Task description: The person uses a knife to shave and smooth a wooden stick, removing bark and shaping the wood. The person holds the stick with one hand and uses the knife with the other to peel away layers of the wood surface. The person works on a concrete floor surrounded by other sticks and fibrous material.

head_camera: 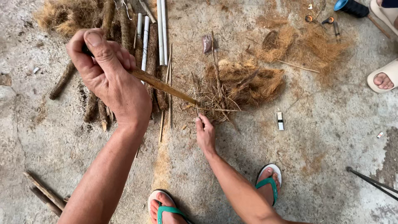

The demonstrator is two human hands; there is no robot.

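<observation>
My left hand (108, 72) is raised close to the camera and grips a long brown wooden stick (166, 87) that slopes down to the right. Its tip ends at a pile of coconut fibre (240, 85) on the concrete floor. My right hand (205, 132) reaches down to the near edge of that pile and pinches a thin strand of fibre between its fingers. My feet in sandals with green straps (268, 184) stand just below.
Fibre-wrapped sticks (151, 54) and white tubes (161, 29) lie at the back left, more loose fibre (306, 43) at the back right. A small lighter (280, 120) lies right of the pile. Another person's foot in a beige slipper (383, 76) is at the right edge. Dark sticks (45, 193) lie bottom left.
</observation>
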